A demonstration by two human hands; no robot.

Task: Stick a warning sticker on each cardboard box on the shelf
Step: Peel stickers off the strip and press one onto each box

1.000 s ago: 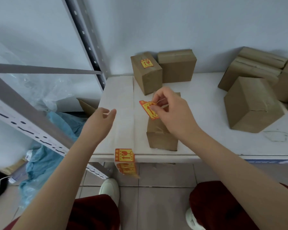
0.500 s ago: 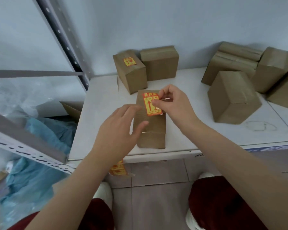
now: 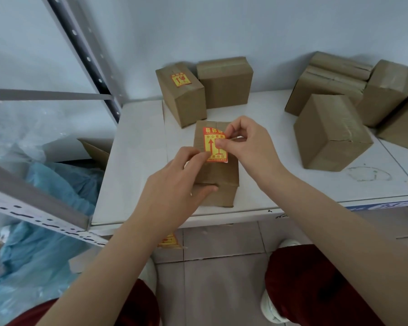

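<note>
Red-and-yellow paper now lies on cardboard: the warning sticker (image 3: 211, 147), which a second ago hung in the air above the shelf (image 3: 139, 161), is laid on the top face of the near box (image 3: 224, 177) at the shelf's front edge. The right hand (image 3: 250, 147) pinches the sticker's right edge between thumb and forefinger. The left hand (image 3: 172, 184), earlier spread open off to the left, has come in to grasp the box, fingertips at the sticker's near-left corner and thumb on the near face. The sticker looks placed but probably not pressed flat, as its near-right corner appears slightly lifted.

A yellow band on the sticker reads 小心轻放, above an upward arrow and a glass symbol. Its red top line is partly hidden by the fingers, and the bottom line is too small to read. The far-left box (image 3: 181, 100) carries a similar sticker (image 3: 180, 80), its writing unreadable. The box beside it (image 3: 225, 83) and the boxes at right (image 3: 327, 135) show none, so most of the task seems to remain. More stickers (image 3: 167, 240) hang below the shelf edge.
</note>
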